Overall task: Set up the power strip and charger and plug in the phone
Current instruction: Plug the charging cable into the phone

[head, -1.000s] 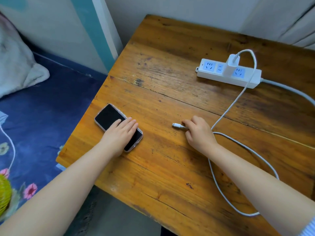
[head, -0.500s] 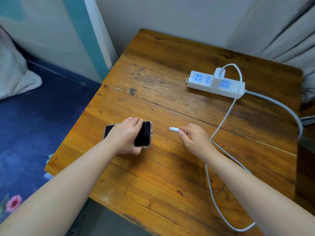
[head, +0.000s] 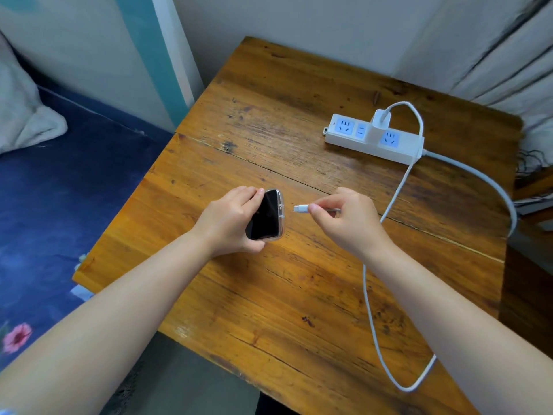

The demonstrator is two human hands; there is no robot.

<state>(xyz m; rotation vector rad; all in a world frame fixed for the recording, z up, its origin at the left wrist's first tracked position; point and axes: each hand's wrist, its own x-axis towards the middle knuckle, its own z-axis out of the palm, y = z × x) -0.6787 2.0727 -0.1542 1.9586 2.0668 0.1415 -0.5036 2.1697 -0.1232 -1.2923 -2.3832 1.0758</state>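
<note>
Wooden table: one phone, one cable.

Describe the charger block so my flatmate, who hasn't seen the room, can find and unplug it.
On the wooden table, at its far right, lies a white power strip. The charger is the small white cube standing in the middle of it, between blue sockets, the only plug there, with a thin white cable looping from its top.
</note>
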